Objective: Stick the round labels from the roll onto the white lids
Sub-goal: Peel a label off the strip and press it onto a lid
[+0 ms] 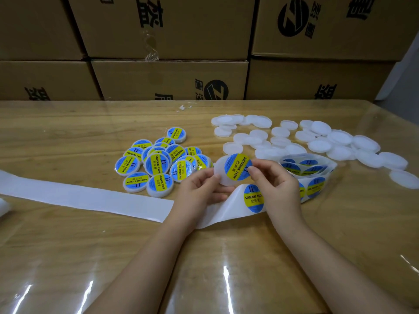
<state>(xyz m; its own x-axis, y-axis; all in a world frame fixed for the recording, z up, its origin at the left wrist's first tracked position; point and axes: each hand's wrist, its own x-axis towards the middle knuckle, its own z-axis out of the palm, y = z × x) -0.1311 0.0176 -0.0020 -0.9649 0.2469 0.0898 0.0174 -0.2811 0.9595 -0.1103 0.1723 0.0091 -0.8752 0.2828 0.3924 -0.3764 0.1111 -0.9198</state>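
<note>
My left hand [201, 189] grips a white lid [221, 176] by its lower left edge, just above the table. My right hand [275, 181] pinches a round blue-and-yellow label [237, 166] and holds it over the lid's face. Beneath my hands lies the white backing strip [90, 197], with one more label [253, 198] on it. The label roll [305, 169] sits just right of my right hand. A spread of bare white lids [317, 141] covers the table's far right. Several labelled lids [158, 162] are piled at centre left.
The wooden table [68, 132] carries a clear glossy cover. Stacked cardboard boxes [170, 80] form a wall along its far edge. The emptied backing strip trails off to the left edge of the view.
</note>
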